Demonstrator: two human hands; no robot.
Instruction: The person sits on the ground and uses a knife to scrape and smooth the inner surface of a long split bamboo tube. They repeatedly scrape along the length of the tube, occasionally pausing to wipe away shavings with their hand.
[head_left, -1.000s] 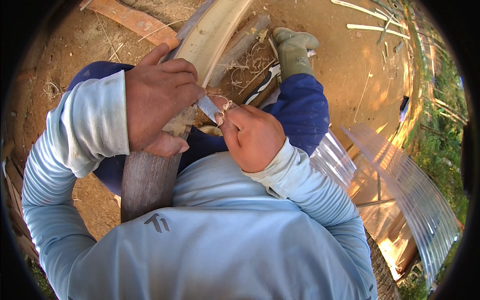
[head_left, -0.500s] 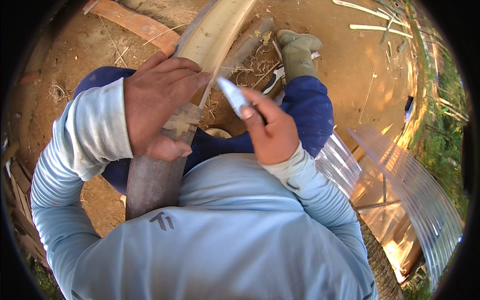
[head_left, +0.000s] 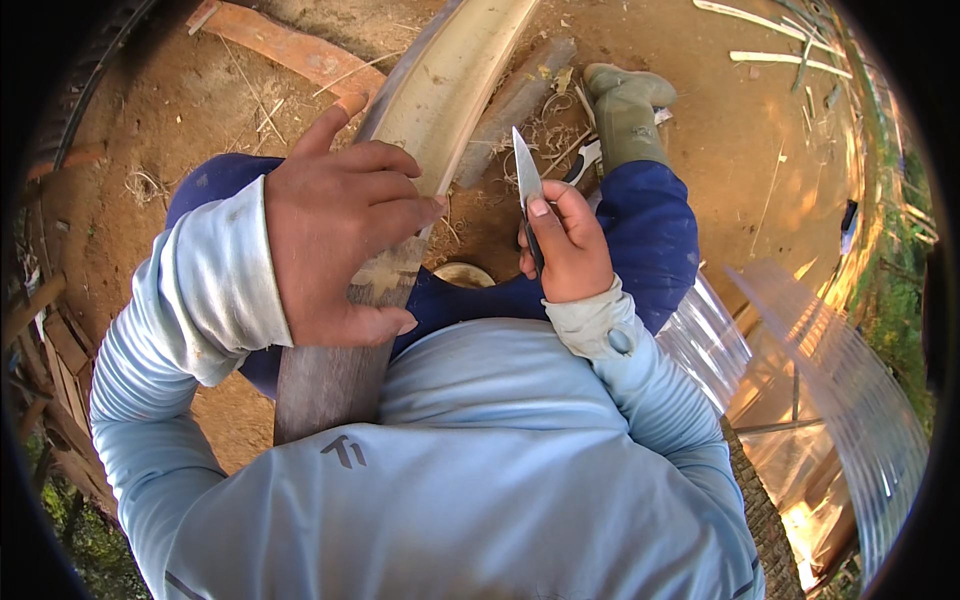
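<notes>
Grey-brown curved wood (head_left: 330, 385) extends outward from the wearer's blue shirt (head_left: 450, 500), its far portion a pale, hollowed channel (head_left: 450, 80). Left hand (head_left: 345, 235): palm down across the wood, fingers spread open. Right hand (head_left: 575, 250): gripping a knife (head_left: 527, 175) by its dark handle, blade pointing outward, apart from the wood. Beyond: a green boot (head_left: 628, 115) and a reddish-brown board (head_left: 290, 45) on soil (head_left: 750, 140).

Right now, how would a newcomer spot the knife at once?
Find the long wooden piece running up the view beneath the spread left hand. Off to its right, the right hand grips a small dark-handled knife, point upward. Unlike the white-and-black object near the boot, it is held in a hand and shows a bare silvery blade.
</notes>
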